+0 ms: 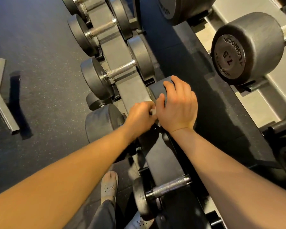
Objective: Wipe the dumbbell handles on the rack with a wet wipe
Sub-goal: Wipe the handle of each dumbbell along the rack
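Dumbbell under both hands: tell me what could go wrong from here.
1. The right hand grips the dumbbell head; if it shifts, that hand may get pinched against the rack.
2. A foot in a perforated clog stands below; a slipped weight might land on it.
3. The left hand covers most of the wet wipe, so parts of the handle may go unwiped.

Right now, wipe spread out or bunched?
Looks bunched. Only a small white scrap of the wet wipe shows, gripped in the curled left hand, beside the right hand holding the dumbbell head.
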